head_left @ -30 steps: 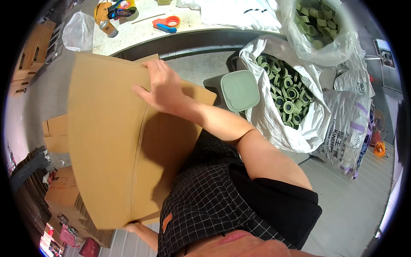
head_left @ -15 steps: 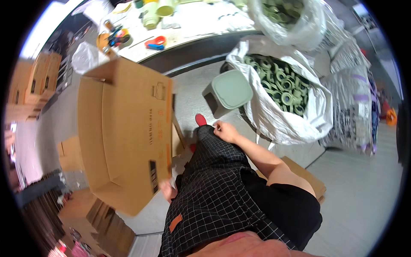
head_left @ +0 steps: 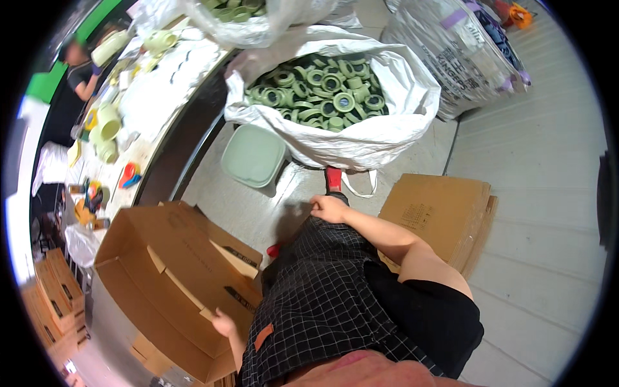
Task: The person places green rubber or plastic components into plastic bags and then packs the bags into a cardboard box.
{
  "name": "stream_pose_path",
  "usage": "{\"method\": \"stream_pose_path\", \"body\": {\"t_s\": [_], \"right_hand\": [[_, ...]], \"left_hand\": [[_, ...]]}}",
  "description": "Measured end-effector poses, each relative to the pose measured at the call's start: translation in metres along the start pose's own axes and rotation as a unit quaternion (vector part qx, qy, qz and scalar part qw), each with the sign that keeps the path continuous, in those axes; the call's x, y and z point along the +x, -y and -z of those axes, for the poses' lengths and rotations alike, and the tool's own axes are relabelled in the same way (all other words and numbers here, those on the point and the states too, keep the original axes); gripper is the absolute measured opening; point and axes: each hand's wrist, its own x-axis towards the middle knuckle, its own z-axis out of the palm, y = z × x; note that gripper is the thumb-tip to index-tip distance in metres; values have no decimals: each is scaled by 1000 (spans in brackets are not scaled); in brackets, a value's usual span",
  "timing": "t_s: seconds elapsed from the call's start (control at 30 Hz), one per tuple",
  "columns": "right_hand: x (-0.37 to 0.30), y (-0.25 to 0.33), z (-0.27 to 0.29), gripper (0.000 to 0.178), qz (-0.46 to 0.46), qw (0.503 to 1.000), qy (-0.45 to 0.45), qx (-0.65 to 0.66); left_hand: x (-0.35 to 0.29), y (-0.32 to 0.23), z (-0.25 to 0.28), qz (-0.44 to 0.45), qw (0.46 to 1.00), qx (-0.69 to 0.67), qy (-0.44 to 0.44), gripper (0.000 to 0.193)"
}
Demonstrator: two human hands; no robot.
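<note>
My left hand (head_left: 225,323) is at the open brown cardboard box (head_left: 187,251), its fingers curled at the edge of a flap. The box lies tilted to my left, and its hollow inside shows. My right hand (head_left: 330,208) is closed at the lower edge of my black checked apron (head_left: 322,277), with fabric bunched beneath the fingers. Just ahead of that hand is my red shoe (head_left: 333,178), close to a large white woven sack (head_left: 400,116) filled with green plastic ring-shaped parts (head_left: 329,90).
A grey-green lidded bin (head_left: 254,155) stands left of the sack. Flattened cardboard (head_left: 432,213) is stacked at right. A worktable (head_left: 161,122) with green cups runs along the far left, where another person (head_left: 80,74) works. Another full sack (head_left: 445,58) stands far right.
My view has turned to the right, so the sack is now straight ahead. The box appears lower and more tipped, and my left hand has moved from beside it to its flap edge.
</note>
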Motion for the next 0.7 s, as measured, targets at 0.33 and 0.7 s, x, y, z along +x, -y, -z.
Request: {"method": "stream_pose_path", "body": {"t_s": [0.33, 0.7], "right_hand": [[159, -360, 262, 27, -195, 856, -465, 116], [397, -551, 481, 60, -392, 813, -422, -89]], "left_hand": [[-71, -290, -72, -150, 969, 188, -55, 67], [-42, -656, -338, -541, 765, 241, 252, 54]]}}
